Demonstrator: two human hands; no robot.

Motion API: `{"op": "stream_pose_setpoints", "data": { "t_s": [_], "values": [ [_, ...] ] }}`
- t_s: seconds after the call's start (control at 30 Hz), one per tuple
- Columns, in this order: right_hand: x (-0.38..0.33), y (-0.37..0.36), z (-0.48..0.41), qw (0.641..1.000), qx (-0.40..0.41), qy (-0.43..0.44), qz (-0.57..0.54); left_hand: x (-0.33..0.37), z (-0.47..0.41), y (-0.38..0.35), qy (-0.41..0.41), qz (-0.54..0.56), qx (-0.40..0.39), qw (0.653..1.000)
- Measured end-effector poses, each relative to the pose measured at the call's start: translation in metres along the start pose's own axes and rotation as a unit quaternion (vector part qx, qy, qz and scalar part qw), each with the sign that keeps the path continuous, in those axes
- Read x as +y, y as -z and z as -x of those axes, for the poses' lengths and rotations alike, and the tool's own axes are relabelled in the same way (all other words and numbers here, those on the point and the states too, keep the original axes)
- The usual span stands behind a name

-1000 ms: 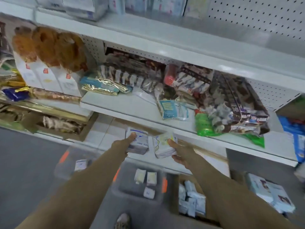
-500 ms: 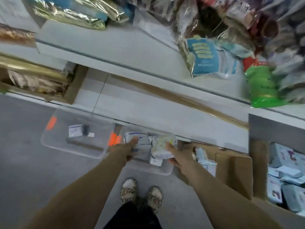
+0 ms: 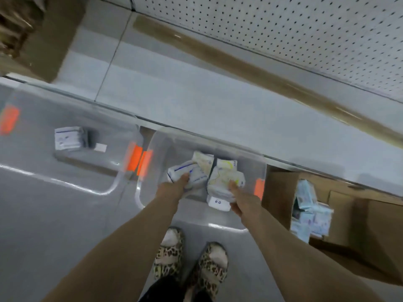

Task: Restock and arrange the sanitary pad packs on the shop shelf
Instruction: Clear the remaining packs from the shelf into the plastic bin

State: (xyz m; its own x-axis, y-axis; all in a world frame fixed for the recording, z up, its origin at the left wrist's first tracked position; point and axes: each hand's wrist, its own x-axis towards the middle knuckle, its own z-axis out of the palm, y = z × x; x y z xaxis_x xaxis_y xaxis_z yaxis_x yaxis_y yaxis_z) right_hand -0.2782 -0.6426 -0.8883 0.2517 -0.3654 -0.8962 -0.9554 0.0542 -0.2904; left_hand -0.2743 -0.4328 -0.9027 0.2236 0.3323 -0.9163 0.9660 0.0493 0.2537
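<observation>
Both hands (image 3: 174, 188) (image 3: 242, 200) reach down, seemingly gripping pad packs (image 3: 224, 182)

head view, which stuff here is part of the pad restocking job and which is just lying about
Part of the job:
- blue-striped pack in left hand
- yellow-printed pack in right hand
- clear bin below them
- bottom shelf

Just lying about:
- second clear bin
- cardboard box

Both hands (image 3: 174, 188) (image 3: 244, 199) hold pad packs (image 3: 187, 174) over a clear bin (image 3: 218, 149).
</observation>
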Motion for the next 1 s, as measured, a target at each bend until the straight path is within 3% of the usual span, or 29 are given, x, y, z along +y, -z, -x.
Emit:
{"op": "stream_pose_setpoints", "data": {
  "t_s": [0.2,0.5,0.7,0.87,1.0],
  "values": [
    [0.015,-0.014,-0.054,0.999,-0.011,0.029,0.016,-0.015,-0.056,-0.032,0.002,-0.010,0.000,1.000],
    [0.009,-0.010,-0.062,0.999,-0.003,-0.041,0.012,-0.017,-0.051,-0.042,0.040,-0.029,-0.043,0.998],
    [-0.035,0.013,0.010,0.992,0.036,0.034,0.113,0.014,0.016,-0.001,-0.034,-0.078,-0.009,0.996],
    [-0.084,0.040,0.104,0.944,0.048,0.129,0.299,0.068,0.110,0.037,-0.104,-0.079,-0.003,0.991],
    [-0.121,0.065,0.200,0.931,0.036,0.184,0.312,0.110,0.199,0.069,-0.157,-0.048,-0.016,0.986]
  ]
}}
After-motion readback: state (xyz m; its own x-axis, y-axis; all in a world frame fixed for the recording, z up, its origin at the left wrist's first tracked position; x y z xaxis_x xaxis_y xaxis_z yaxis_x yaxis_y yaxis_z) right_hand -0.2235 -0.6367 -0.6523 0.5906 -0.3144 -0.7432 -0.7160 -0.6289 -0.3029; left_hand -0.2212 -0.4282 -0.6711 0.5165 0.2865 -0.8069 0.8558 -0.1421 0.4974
